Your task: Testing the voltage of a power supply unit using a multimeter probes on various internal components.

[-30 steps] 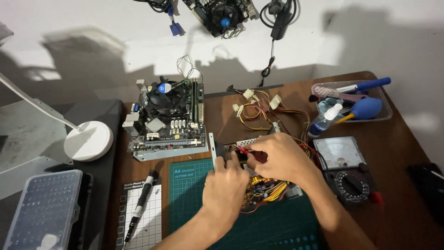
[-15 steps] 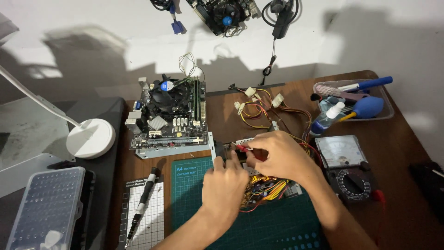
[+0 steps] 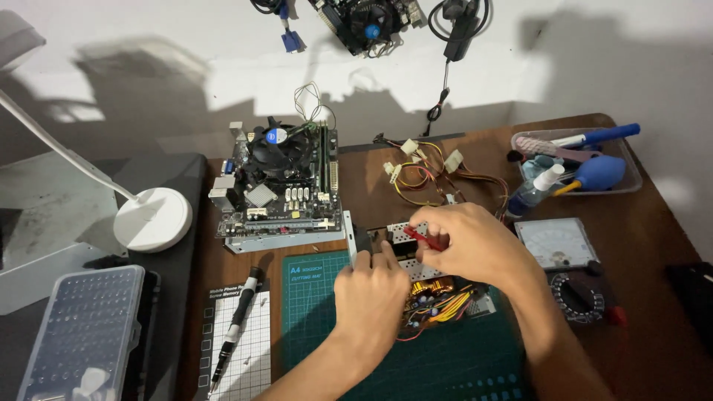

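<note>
Okay, head view, only one. Left hand (image 3: pixel 375 297) sits at centre, fingers curled down onto the near edge of the opened power supply unit (image 3: pixel 427 278), gripping its metal casing. Right hand (image 3: pixel 475 245) at 1 o'clock of the left hand, fingers pinched shut on a red probe (image 3: pixel 423 238) whose tip points toward 9 o'clock, over the perforated metal top of the unit. Hands close together, nearly touching. The unit lies on the green cutting mat (image 3: pixel 319 297) at mid-table, coils and yellow wiring showing just under the right wrist. Bundle of yellow and black cables (image 3: pixel 423 171) fans out at 12 o'clock of the unit. Motherboard (image 3: pixel 286 186) with round fan at 10 o'clock, just beside the mat. Analog multimeter (image 3: pixel 561 256) at 3 o'clock of the right hand. Clear tray (image 3: pixel 627 174) with brushes and a blue blower at 2 o'clock. Black pen-style screwdriver (image 3: pixel 238 327) on a white gridded sheet at 8 o'clock. Bit case (image 3: pixel 82 334) far at 8 o'clock, white lamp base (image 3: pixel 152 219) at 9 o'clock.
</note>
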